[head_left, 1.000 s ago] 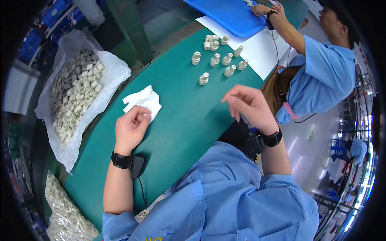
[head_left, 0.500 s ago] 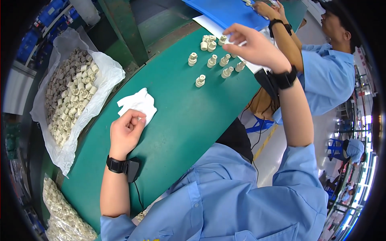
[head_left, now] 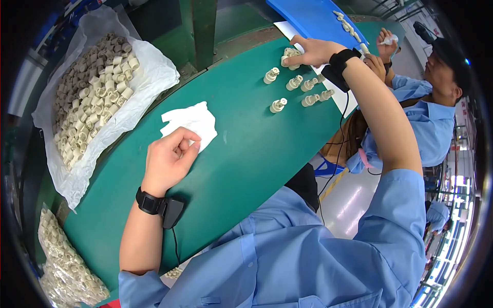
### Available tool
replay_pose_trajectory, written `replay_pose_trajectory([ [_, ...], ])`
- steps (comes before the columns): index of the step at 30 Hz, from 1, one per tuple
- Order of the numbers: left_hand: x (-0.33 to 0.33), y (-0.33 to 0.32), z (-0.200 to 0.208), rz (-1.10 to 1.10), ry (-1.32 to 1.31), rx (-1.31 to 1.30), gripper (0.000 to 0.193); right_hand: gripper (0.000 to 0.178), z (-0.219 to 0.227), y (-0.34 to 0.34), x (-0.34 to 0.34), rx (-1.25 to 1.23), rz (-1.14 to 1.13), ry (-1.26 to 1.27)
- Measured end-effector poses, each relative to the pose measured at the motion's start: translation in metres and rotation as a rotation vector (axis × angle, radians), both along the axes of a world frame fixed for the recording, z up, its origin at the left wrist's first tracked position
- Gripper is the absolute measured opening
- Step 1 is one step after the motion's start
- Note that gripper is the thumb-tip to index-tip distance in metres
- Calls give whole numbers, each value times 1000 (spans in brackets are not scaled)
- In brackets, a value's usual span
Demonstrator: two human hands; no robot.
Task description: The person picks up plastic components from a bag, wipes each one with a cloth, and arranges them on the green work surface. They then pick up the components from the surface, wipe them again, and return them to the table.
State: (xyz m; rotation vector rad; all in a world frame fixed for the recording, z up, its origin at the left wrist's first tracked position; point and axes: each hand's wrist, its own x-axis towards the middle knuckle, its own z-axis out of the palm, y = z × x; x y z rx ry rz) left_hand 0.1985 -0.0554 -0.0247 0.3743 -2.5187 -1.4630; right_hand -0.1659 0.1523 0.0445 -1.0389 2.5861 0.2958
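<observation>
Near the table's (head_left: 246,154) front edge, the left hand (head_left: 167,161) rests on the green top, loosely curled, fingers bent inward and thumb against them. Its fingertips touch the near edge of a white cloth (head_left: 192,122) lying crumpled and flat just beyond it. Whether anything small sits inside the curl cannot be told. A black wrist strap (head_left: 153,204) with a cord circles that wrist.

Toward the far right edge, the right arm is stretched out and the right hand (head_left: 310,51) lies over a cluster of small cream parts (head_left: 290,55), fingers closed lightly around the rear ones; how firm the hold is cannot be seen. More such parts stand in loose rows just in front of the hand: one (head_left: 270,75) to the left, one (head_left: 278,105) nearest the middle of the table, others (head_left: 313,92) to the right, beside a white sheet (head_left: 343,100) at the edge. A black band (head_left: 343,60) wraps the right wrist.

Along the left edge lies an open plastic bag (head_left: 149,77) heaped with grey and cream spools (head_left: 90,97). A second, closed bag (head_left: 67,267) of the same sits at the near left corner. At the far end stands a blue tray (head_left: 313,18) with a few parts on it. Beyond the right edge a co-worker (head_left: 431,102) in a blue shirt sits, hands raised by the tray.
</observation>
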Motion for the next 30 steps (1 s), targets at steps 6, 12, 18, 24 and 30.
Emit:
replay_pose_trajectory([
  [6, -1, 2, -1, -14, 40, 18, 5, 79, 5, -23, 9, 113, -169, -207],
  [12, 2, -3, -3, -1, 41, 8, 4, 71, 4, -32, 16, 117, -257, -244],
  [18, 1, -5, -3, -12, 76, 44, 5, 63, 1, -28, 22, -97, -488, -426],
  [24, 0, -5, -2, -15, 52, 3, 3, 48, -18, -20, 7, -316, -490, -531],
  [30, 0, -6, 0, -11, 39, -9, 3, 42, -22, -19, 2, -280, -453, -532],
])
